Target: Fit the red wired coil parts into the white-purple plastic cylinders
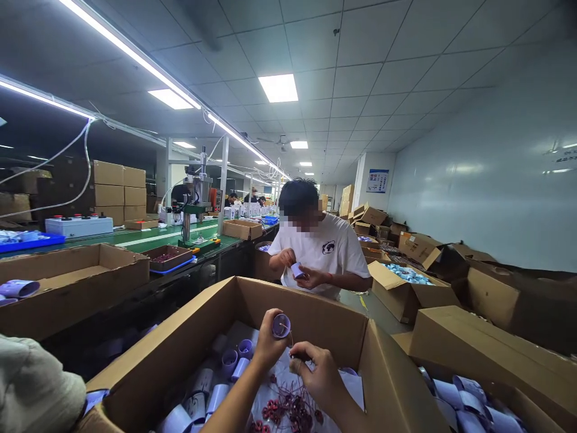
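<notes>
Left hand (267, 343) raised over open carton (311, 310), fingers clamped on small purple tube (281, 325), open end toward camera. Right hand (315, 373) just beside, fingertips pinched together on something thin, too small to tell. Below, inside carton: more tubes (234, 361) on white sheet, reddish coils (288, 409) near right wrist. Opposite, co-worker in white shirt (327, 249), similar tube in both hands. Green worktop (148, 237) at left, with press (198, 198). Further cartons at right.
</notes>
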A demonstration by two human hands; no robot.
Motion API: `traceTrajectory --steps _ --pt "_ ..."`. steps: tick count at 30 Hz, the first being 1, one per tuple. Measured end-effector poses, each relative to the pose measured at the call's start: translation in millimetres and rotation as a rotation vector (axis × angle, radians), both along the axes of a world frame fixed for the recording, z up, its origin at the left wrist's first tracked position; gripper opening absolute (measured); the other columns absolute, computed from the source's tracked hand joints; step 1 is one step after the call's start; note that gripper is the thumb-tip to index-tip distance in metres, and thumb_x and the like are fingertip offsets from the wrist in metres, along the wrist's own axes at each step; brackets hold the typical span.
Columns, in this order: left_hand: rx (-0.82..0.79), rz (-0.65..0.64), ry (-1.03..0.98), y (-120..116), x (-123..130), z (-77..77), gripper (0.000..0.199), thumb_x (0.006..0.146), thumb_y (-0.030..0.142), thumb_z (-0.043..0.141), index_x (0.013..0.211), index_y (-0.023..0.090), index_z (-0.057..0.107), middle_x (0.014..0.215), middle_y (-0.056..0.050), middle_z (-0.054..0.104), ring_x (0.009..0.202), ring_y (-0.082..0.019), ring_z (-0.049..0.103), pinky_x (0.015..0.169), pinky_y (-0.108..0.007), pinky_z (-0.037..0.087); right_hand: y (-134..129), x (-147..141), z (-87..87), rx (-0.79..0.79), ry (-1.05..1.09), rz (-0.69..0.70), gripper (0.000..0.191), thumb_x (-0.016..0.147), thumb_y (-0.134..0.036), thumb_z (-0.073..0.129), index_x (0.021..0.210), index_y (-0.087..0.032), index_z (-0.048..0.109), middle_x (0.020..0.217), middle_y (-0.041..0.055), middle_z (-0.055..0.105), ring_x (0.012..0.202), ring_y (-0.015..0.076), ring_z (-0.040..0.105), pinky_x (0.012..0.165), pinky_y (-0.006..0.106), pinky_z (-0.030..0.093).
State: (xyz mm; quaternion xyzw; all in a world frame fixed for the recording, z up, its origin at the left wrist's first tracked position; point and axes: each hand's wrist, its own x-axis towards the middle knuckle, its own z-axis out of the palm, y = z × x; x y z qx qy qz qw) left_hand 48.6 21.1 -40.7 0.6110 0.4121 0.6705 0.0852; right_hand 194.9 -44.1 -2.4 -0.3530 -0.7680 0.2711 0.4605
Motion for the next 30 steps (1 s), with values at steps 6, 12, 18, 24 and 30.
traceTrajectory --steps 6,12,18,24,30 --pt "0.070 0.001 0.082 2.0 1.4 -0.1 0.038 0.057 0.010 0.057 0.094 0.020 0.053 0.089 -0.002 0.058 0.081 -0.017 0.058 0.075 -0.031 0.050 5.1 1.5 -3.4 -0.035 -0.039 -0.029 0.013 0.076 -0.023 0.055 0.078 -0.020 0.068 0.073 0.0023 0.070 0.068 0.0171 0.063 0.065 0.025 0.046" --pt "0.110 0.018 0.124 3.4 3.9 -1.6 0.038 0.058 0.008 0.056 0.093 0.021 0.053 0.090 -0.003 0.057 0.084 -0.018 0.058 0.077 -0.033 0.050 5.0 1.1 -3.8 -0.035 -0.054 -0.049 0.013 0.075 -0.023 0.055 0.079 -0.019 0.067 0.074 0.0027 0.070 0.068 0.0175 0.062 0.065 0.026 0.045" --pt "0.102 0.011 0.148 2.0 6.3 -1.5 0.039 0.058 0.005 0.055 0.094 0.021 0.053 0.092 -0.003 0.057 0.084 -0.018 0.059 0.077 -0.033 0.051 4.1 0.2 -5.1 -0.049 -0.088 -0.038 0.013 0.073 -0.021 0.055 0.079 -0.019 0.067 0.077 0.0029 0.070 0.072 0.0179 0.062 0.068 0.027 0.044" --pt "0.072 -0.006 0.147 0.8 6.8 -3.3 0.040 0.058 0.007 0.059 0.095 0.021 0.054 0.098 -0.005 0.059 0.090 -0.020 0.060 0.080 -0.037 0.051 4.5 -0.2 -5.3 -0.049 -0.083 -0.067 0.013 0.073 -0.021 0.055 0.079 -0.019 0.067 0.076 0.0029 0.070 0.070 0.0175 0.061 0.066 0.027 0.043" --pt "0.030 -0.008 0.102 1.6 5.8 -6.6 0.038 0.063 0.011 0.059 0.099 0.020 0.054 0.103 -0.007 0.062 0.096 -0.021 0.061 0.086 -0.041 0.050 2.1 -0.1 -6.5 -0.036 -0.107 -0.049 0.012 0.071 -0.020 0.057 0.076 -0.021 0.068 0.074 0.0008 0.070 0.071 0.0186 0.061 0.067 0.028 0.042"
